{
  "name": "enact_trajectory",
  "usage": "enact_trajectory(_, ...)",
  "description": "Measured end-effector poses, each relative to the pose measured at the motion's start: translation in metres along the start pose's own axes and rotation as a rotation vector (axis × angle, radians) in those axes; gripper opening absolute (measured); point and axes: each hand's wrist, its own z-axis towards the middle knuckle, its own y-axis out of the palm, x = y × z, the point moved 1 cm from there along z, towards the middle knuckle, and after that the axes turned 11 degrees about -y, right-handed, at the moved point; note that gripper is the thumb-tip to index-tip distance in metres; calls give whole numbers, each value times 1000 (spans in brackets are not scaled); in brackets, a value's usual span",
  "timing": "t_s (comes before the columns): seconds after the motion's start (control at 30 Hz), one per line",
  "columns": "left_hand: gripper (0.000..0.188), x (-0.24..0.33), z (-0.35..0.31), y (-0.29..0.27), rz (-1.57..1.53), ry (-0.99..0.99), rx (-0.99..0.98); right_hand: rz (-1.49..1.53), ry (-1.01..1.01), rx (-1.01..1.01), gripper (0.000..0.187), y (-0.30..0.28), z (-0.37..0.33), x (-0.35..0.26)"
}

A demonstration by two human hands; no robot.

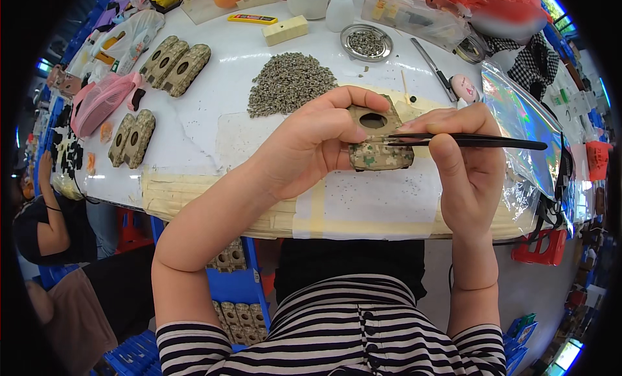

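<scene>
My left hand (304, 143) grips a camouflage toy tank hull (382, 158) with a round hole in its top, holding it above the near edge of the table. Black tweezers (502, 142) are pinched in my right hand (472, 165). Their tips reach over the hull, just below the hole; whether they hold a small part is too fine to tell. Beyond my left hand lies a heap of small camouflage pieces (291, 83). More hulls stand at the left, one group farther back (188, 70) and a pair (137, 143) nearer.
A round metal dish (367, 44) holds more small pieces. Behind the heap are a wooden block (285, 31), a yellow cutter (253, 18) and a white bottle (340, 10). Shiny film (518, 117) covers the right side. A pink mesh item (103, 104) lies left, near another person's arm (48, 207).
</scene>
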Motion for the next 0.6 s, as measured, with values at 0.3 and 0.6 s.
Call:
enact_trajectory(0.3,42,-1,0,-1,12,-8,-14,-99,9,-87,17,1,1,-3)
enact_trajectory(0.6,42,-1,0,-1,21,-10,-6,-118,24,-94,15,1,1,-2)
